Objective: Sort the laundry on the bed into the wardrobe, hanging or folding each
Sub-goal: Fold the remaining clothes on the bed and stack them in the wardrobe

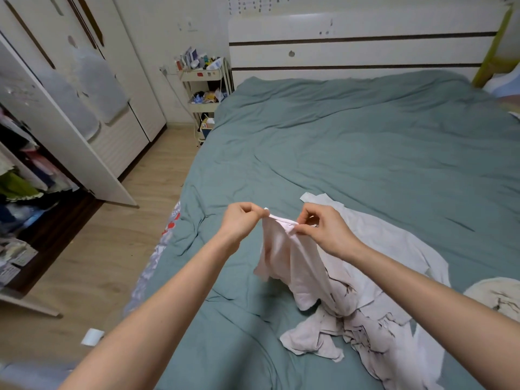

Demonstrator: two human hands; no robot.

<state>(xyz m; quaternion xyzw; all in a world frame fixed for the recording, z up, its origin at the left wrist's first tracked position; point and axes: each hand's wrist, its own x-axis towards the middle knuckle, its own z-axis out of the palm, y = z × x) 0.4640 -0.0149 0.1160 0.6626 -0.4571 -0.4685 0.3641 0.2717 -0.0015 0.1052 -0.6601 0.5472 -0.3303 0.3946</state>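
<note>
Most of the bed (pixel 365 142) lies bare under its green cover, a broad stretch running from the laundry up to the headboard (pixel 360 43), and a strip of wooden floor (pixel 112 249) separates the bed's left edge from the wardrobe (pixel 33 175), whose near door stands swung out over that floor. Both hands hold a pale pink garment (pixel 284 254) up above the bed's near part: the left hand (pixel 242 223) pinches one end of its top hem between thumb and curled fingers, the right hand (pixel 326 229) pinches the other end just beside it. The garment hangs downward from that hem, long axis roughly vertical (its lower end trails into the heap), merging with the pile of pale laundry (pixel 374 330) on the cover. A cluttered trolley (pixel 205 91) stands at the bed's far left corner.
</note>
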